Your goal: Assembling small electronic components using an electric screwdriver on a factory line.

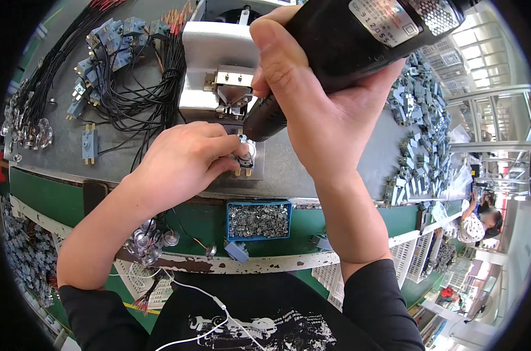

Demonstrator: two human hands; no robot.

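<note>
My right hand (330,111) is wrapped round a black electric screwdriver (341,44) with a metal mesh end. The tool slants down to the left, its nose close above a small metal fixture plate (257,169). My left hand (189,155) is closed in a pinch at that plate, fingertips just left of the nose. Under the fingertips are two brass prongs (243,172) and a bit of dark wire. What the fingers pinch, and the tool's very tip, are mostly hidden. Left of my hand lies a grey-blue block with brass prongs (90,144).
A white machine housing (210,50) with a metal mechanism (233,88) stands behind the plate. Black wire bundles (169,88) and grey-blue blocks (116,41) lie left; more blocks (420,128) pile right. A blue tray (258,221) of small metal pieces sits in front, beside clear lamp-like parts (151,241).
</note>
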